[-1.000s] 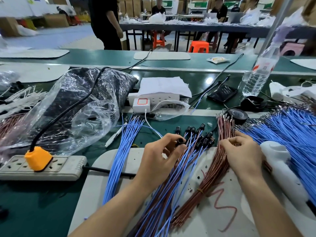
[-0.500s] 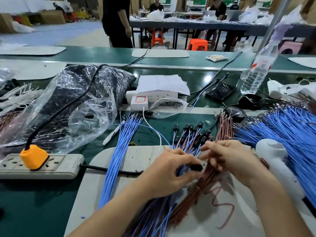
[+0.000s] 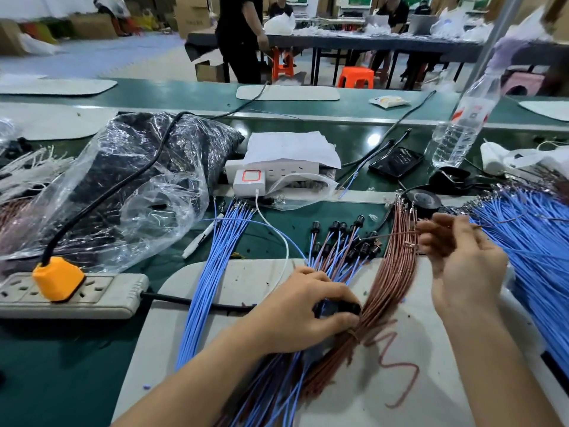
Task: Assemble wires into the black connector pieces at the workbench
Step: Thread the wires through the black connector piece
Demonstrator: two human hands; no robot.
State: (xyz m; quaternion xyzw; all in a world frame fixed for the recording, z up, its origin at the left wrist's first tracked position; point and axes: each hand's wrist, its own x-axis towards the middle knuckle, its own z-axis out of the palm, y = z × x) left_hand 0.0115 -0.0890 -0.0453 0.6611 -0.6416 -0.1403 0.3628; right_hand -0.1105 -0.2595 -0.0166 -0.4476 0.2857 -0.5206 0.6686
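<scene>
Your left hand [image 3: 303, 315] grips a black connector [image 3: 340, 308], your right hand [image 3: 462, 266] pinches one brown wire [image 3: 397, 234]; next, likely, guide its tip in.

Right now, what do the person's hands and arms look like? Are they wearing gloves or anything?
No gloves. The left hand and the right hand are both bare, with no rings, watch or bracelet showing. Both forearms are bare too, with no sleeves in view as far as the picture's bottom edge.
</scene>
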